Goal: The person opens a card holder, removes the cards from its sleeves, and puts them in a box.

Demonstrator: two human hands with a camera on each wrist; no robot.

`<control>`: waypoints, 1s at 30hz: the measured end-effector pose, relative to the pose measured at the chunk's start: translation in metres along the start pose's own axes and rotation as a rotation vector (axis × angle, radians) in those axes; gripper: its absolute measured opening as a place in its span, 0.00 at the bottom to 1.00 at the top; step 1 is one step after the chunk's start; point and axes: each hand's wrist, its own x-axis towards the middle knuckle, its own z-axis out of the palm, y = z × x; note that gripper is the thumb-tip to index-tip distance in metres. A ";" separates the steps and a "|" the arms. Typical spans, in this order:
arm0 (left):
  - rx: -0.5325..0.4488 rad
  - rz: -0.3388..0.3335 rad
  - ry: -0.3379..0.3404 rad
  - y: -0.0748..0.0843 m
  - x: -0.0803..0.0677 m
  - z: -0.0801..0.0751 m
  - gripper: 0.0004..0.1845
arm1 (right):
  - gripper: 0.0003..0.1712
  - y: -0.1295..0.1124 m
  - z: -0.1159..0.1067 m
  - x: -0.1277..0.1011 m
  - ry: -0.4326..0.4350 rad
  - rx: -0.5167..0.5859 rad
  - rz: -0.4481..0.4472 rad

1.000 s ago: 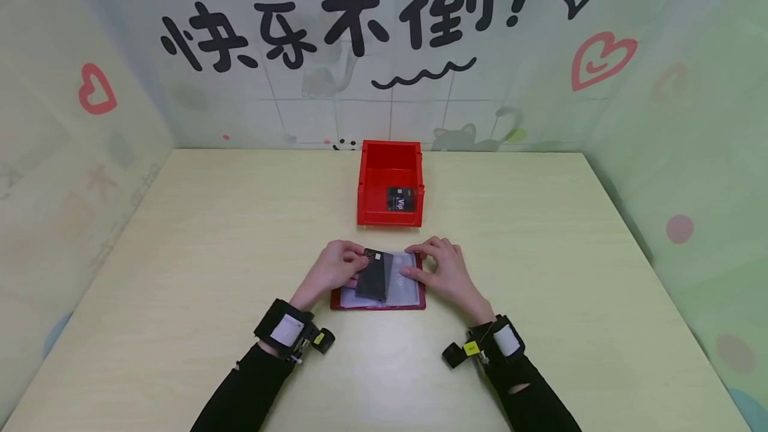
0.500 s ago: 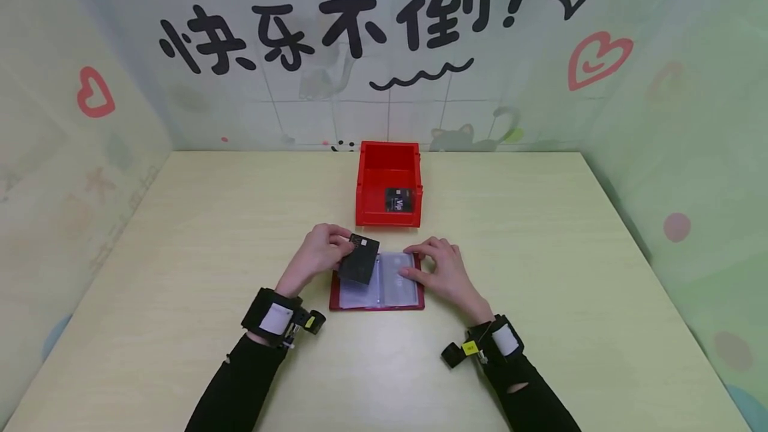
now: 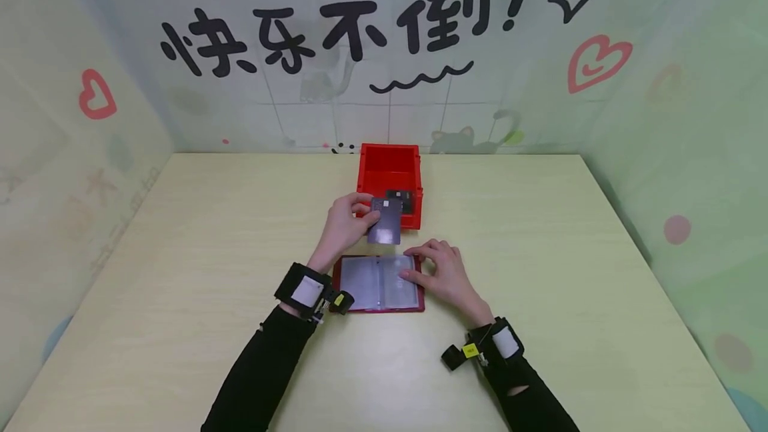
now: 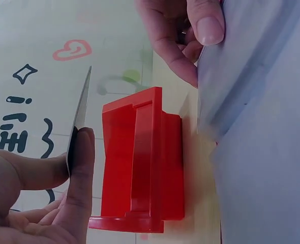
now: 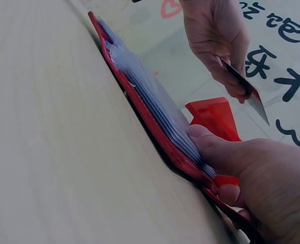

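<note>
My left hand (image 3: 347, 222) pinches a dark bank-style card (image 3: 387, 227) by its left side, thumb on top. The card overlaps the front of the red bin (image 3: 413, 221) in the head view and shows nearly edge-on in the left wrist view. Below it, a red card holder (image 3: 359, 280) lies spread on the table, clear plastic sleeves facing up. My right hand (image 3: 447, 277) grips the holder's right edge. In the right wrist view its thumb (image 5: 203, 140) presses the stack of sleeves, with fingers curled at the red cover.
Inside the bin lies another black card (image 3: 407, 200), partly hidden behind the held one. The pale wooden table (image 3: 240, 232) ends at a printed backdrop (image 3: 270, 112) just behind the bin, with more printed cloth along both sides.
My left hand has lifted the card off the left sleeve page, first leftward, then up and forward to the bin's front. The right hand keeps its place on the holder.
</note>
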 end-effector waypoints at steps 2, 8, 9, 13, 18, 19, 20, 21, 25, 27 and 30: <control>-0.010 -0.003 0.003 0.001 0.006 0.003 0.24 | 0.22 0.000 0.000 0.000 0.006 -0.004 -0.011; -0.041 -0.012 0.020 0.005 0.019 0.012 0.27 | 0.21 0.001 0.000 0.000 0.012 -0.005 -0.023; -0.045 -0.013 0.025 0.006 0.020 0.014 0.28 | 0.20 0.001 0.000 0.000 0.012 -0.005 -0.022; -0.044 -0.003 0.055 0.006 0.025 0.021 0.30 | 0.20 0.001 0.000 0.000 0.010 -0.009 -0.021; -0.047 0.016 0.095 0.007 0.028 0.030 0.28 | 0.20 0.001 0.000 0.000 0.015 -0.011 -0.031; -0.047 0.021 0.103 0.007 0.029 0.032 0.26 | 0.20 0.000 -0.001 0.000 0.013 -0.009 -0.031; -0.044 0.026 0.110 0.007 0.030 0.033 0.25 | 0.20 0.001 0.000 0.000 0.013 -0.010 -0.032; -0.034 0.035 0.119 0.007 0.031 0.035 0.23 | 0.20 0.001 -0.001 0.000 0.012 -0.012 -0.030; 0.032 0.063 0.139 0.006 0.036 0.042 0.20 | 0.21 0.000 -0.001 0.000 0.002 -0.012 -0.016; 0.073 0.070 0.132 0.006 0.039 0.045 0.20 | 0.21 0.000 -0.001 -0.001 -0.001 -0.014 -0.010; 0.125 0.066 0.103 0.007 0.042 0.048 0.20 | 0.21 0.000 -0.001 -0.001 0.000 -0.009 -0.009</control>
